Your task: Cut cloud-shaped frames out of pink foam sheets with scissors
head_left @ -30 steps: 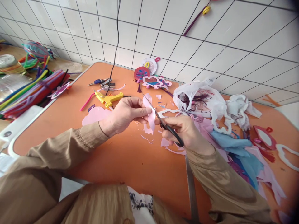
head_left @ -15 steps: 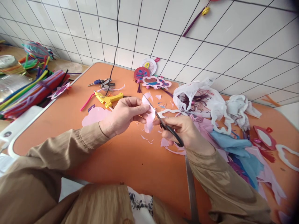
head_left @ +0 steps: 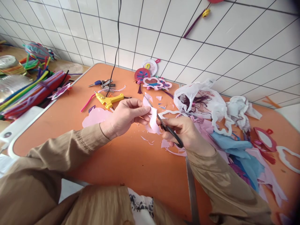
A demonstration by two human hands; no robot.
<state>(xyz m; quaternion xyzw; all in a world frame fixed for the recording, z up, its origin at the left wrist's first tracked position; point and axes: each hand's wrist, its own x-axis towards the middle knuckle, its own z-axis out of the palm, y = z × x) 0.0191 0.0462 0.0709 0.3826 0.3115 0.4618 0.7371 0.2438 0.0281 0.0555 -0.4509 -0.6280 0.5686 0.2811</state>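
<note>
My left hand (head_left: 132,113) pinches a small curved piece of pale pink paper (head_left: 153,120) between thumb and fingers. Black-handled scissors (head_left: 172,132) are gripped in my right hand (head_left: 186,131), their blades pointing up and left along the paper's edge. Whether the blades are parted is hard to make out. Beneath the hands, thin pink offcuts (head_left: 147,140) lie on the orange table (head_left: 122,168). Left of my left hand lies a larger pink scalloped paper shape (head_left: 96,117), partly covered by that hand.
A yellow glue gun (head_left: 109,100) with a black cord lies behind my left hand, near keys (head_left: 100,82). Finished ornaments (head_left: 142,74) lean by the tiled wall. At right are a white plastic bag (head_left: 199,93) and blue cloth-like sheets (head_left: 234,145). Bundled pipe cleaners (head_left: 39,93) lie far left.
The pink paper's lower end has swung a little right, toward the scissors. Both hands stay in nearly the same place.
</note>
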